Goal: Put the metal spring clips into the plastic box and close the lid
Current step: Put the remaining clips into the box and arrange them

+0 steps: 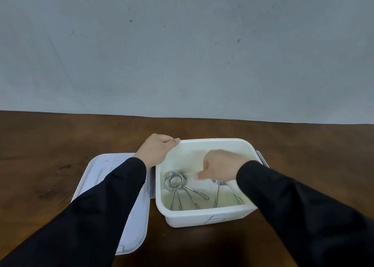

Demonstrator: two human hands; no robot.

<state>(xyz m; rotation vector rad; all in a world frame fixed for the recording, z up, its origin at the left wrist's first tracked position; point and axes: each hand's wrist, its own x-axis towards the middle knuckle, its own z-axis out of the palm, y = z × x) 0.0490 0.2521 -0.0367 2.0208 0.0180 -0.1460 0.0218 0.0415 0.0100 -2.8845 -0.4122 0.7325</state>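
A white plastic box (pixel 204 216) stands open on the dark wooden table. Inside it lie metal spring clips: a coiled one (pixel 175 180) at the left with its wire handles pointing toward me, and another (pixel 220 187) at the right, partly hidden under my right hand. My left hand (pixel 156 150) grips the box's far left corner rim. My right hand (pixel 219 166) hovers inside the box above the right clip, fingers curled downward; whether it touches the clip is hidden. The white lid (pixel 95 173) lies flat on the table left of the box, partly under my left sleeve.
A grey wall rises behind the table's far edge. Grey latches show on the box's left side (pixel 151 187) and right side (pixel 261 157). Bare wooden tabletop (pixel 50 137) extends to the left, the right and behind the box.
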